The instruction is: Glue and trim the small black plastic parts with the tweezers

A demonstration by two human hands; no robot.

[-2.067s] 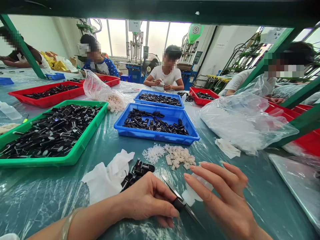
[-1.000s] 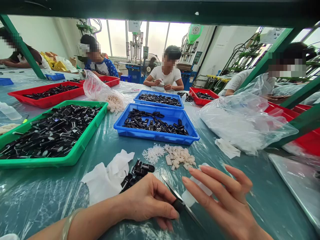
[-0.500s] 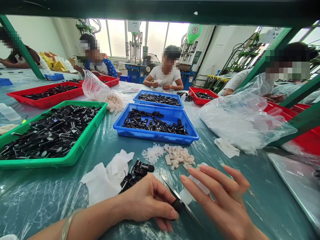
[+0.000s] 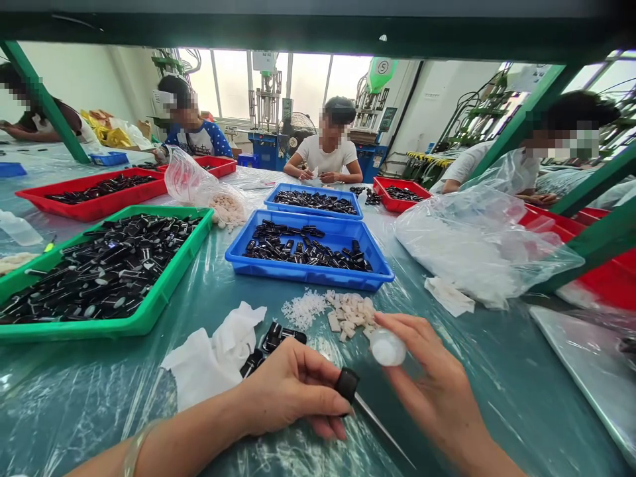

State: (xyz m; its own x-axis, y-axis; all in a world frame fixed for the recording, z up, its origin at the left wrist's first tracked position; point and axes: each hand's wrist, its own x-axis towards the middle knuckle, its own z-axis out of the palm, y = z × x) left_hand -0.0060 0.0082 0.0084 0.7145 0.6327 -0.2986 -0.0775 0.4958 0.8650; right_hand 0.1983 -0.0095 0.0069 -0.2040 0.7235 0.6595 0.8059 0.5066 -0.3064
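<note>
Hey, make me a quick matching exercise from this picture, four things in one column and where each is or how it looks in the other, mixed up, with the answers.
Things:
1. black piece
2. translucent bottle
3. white cloth
4. green tray

Places and states:
A. heaped with black parts
B. held in the right hand
C. lying crumpled
D. pinched in the left hand

Right pairs: 1-D, 2-B, 3-C, 4-A

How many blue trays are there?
4: the near blue tray in the middle, the far blue tray just behind it, a small blue tray back left, and a cut-off blue tray at the left edge. More may be hidden.
</note>
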